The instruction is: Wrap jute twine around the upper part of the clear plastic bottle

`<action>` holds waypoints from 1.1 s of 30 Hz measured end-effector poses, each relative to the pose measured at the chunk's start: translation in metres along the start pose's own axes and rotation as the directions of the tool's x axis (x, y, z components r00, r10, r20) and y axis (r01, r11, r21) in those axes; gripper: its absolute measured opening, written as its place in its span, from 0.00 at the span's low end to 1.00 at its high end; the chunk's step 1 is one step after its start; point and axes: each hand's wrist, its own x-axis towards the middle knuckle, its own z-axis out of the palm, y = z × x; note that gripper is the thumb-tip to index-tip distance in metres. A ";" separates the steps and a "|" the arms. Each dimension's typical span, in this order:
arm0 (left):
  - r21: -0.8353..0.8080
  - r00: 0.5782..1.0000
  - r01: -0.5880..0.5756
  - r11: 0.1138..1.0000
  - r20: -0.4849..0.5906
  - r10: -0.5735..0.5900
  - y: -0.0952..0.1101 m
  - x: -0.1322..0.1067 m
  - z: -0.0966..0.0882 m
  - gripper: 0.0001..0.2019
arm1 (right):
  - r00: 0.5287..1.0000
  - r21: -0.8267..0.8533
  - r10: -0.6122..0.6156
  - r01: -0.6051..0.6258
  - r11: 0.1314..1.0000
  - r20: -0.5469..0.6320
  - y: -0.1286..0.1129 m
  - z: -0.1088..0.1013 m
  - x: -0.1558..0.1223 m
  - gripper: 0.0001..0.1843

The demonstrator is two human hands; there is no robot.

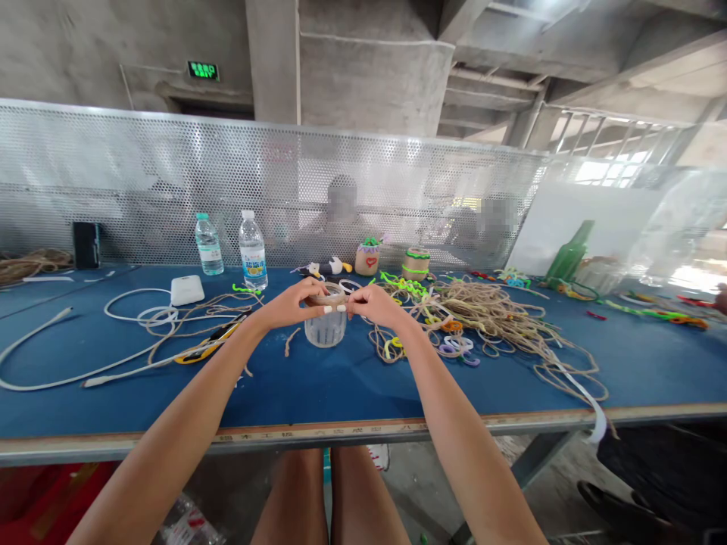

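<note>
A clear ribbed jar (326,333) stands upright on the blue table in front of me, with brown twine (322,300) around its rim. My left hand (301,303) is closed on the jar's upper left side, its thumb across the front of the twine. At the right of the rim, my right hand (375,305) is pinched on the twine, thumb and fingertips pressed together. Both thumbs nearly meet at the jar's front. The far side of the rim is partly covered by my fingers.
A tangled twine heap (488,314) with coloured pipe cleaners lies right. Behind are two decorated jars, one with a red heart (368,259). Left are two water bottles (253,251), a white power bank (187,290), cables and a yellow utility knife (207,348). A green bottle (571,253) stands far right.
</note>
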 end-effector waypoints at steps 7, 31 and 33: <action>0.035 0.989 0.021 0.999 -0.146 -0.016 0.007 0.003 0.023 0.15 | 0.998 0.052 0.025 -0.023 0.998 -0.055 0.002 0.007 0.001 0.12; 0.112 0.988 -0.017 0.994 -0.152 0.034 0.000 0.009 0.019 0.08 | 0.997 0.002 0.006 -0.006 1.000 -0.074 0.011 0.004 -0.001 0.15; 0.129 0.986 -0.030 0.991 -0.158 0.050 -0.004 0.007 0.013 0.08 | 0.996 -0.016 0.025 -0.027 1.000 -0.088 0.011 0.000 -0.002 0.15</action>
